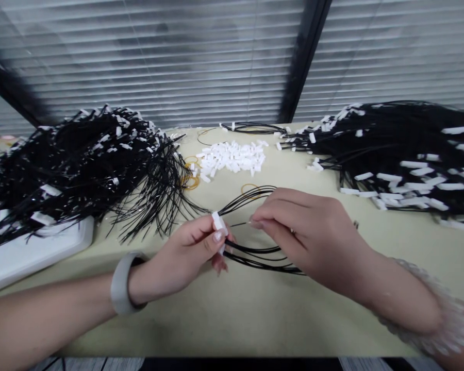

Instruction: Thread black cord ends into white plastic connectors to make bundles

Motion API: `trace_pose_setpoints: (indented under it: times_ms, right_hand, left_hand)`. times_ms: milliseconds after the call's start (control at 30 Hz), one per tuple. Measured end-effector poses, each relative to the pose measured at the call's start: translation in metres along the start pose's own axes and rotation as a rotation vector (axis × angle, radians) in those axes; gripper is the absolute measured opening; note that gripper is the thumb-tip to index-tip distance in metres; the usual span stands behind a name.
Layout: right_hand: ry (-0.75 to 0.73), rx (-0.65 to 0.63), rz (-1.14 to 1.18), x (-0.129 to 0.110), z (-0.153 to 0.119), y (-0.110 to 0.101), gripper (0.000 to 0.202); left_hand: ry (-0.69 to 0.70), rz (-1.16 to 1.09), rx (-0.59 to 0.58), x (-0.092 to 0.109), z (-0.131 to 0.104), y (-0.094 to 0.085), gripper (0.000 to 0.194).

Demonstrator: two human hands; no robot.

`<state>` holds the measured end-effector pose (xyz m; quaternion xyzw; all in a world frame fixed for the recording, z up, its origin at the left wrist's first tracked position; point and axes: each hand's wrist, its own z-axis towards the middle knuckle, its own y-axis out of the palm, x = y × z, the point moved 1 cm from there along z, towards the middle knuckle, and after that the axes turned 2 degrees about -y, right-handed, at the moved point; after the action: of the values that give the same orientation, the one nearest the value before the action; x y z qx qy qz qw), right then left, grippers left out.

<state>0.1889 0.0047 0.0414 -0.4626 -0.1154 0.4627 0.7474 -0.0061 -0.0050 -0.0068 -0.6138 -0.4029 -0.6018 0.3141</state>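
My left hand (201, 242) grips a white plastic connector housing (219, 222) between thumb and fingers, near the middle of the table. Several black wires (255, 250) run from the housing to the right in two curved groups, above and below. My right hand (301, 226) is closed in a pinch on a single black wire (238, 224), whose visible length points at the housing. Whether that wire's tip is inside the housing I cannot tell. The far ends of the bundle pass behind my right hand.
A heap of black wires with white connectors (81, 159) lies left, partly over a white tray (62, 247). Another wire heap (406, 154) lies right. Between them sit loose white housings (232, 157) and yellow rubber bands (189, 181). Window blinds (178, 56) stand behind the table (232, 319).
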Motion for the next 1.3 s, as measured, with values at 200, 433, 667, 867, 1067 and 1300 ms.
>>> trace_pose_setpoints:
  times_ms: [200,433,667,867,1067,1300]
  right_hand:
    - [-0.051,-0.025,-0.062,-0.0014,-0.0006,-0.0014,0.024]
    - [-0.060,-0.011,-0.072,0.0000,0.0001,-0.0043,0.024]
    - [-0.063,-0.017,-0.078,-0.0001,-0.0009,-0.0020,0.025]
    - [-0.066,0.024,-0.088,-0.0012,-0.0009,-0.0020,0.020]
    - [-0.074,0.006,-0.082,-0.0007,-0.0014,-0.0040,0.022]
    - [-0.048,-0.036,-0.082,-0.0023,-0.0020,0.0012,0.020]
  left_hand:
    - [-0.004,-0.017,-0.007,-0.0007,-0.0002,0.0000,0.019]
    - [-0.005,-0.033,-0.007,-0.0011,-0.0009,-0.0001,0.018]
    - [-0.003,-0.015,-0.024,0.0014,-0.0003,0.0017,0.020]
    - [-0.013,0.018,-0.031,0.0048,0.0002,0.0040,0.022]
    - [-0.003,0.010,-0.044,-0.0008,-0.0009,0.0005,0.019]
    - [-0.007,0.076,-0.039,-0.0005,-0.0025,0.0010,0.018]
